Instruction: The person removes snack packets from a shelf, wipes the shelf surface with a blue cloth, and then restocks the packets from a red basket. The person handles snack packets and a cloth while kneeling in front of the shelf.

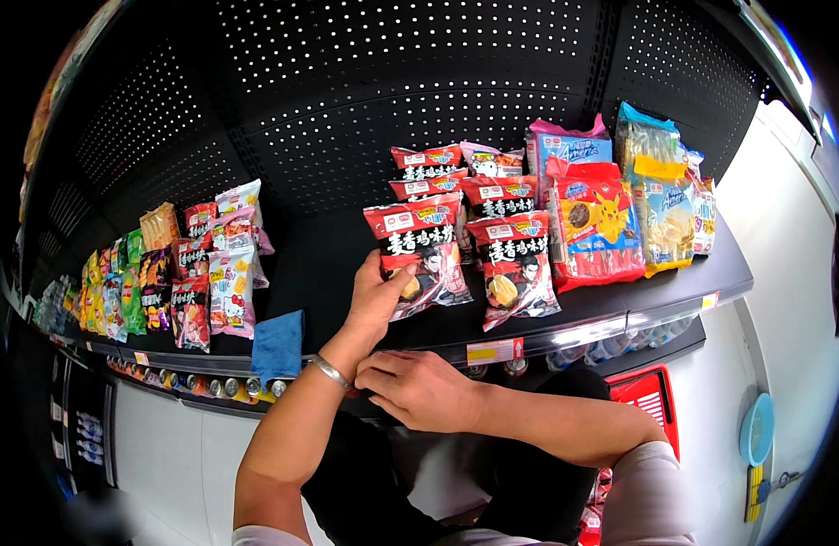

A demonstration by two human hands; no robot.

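My left hand (378, 295) holds the left edge of a red and black snack bag (429, 256), which stands upright at the front of a black store shelf (303, 239). Beside it on the right stands a matching snack bag (518, 269), with more bags in rows behind both. My right hand (419, 389) is crossed over to my left wrist, just below the silver bracelet (330, 373); its fingers are curled, and whether anything is between them is hidden. A blue cloth (277, 348) hangs over the shelf's front edge, left of my left hand.
Wafer packs (596, 225) stand at the right end of the shelf, and several snack bags (232, 293) at the left. Drink cans (218, 388) line a lower shelf. A red plastic basket (668, 409) is on the floor at right, near a light blue basin (757, 430).
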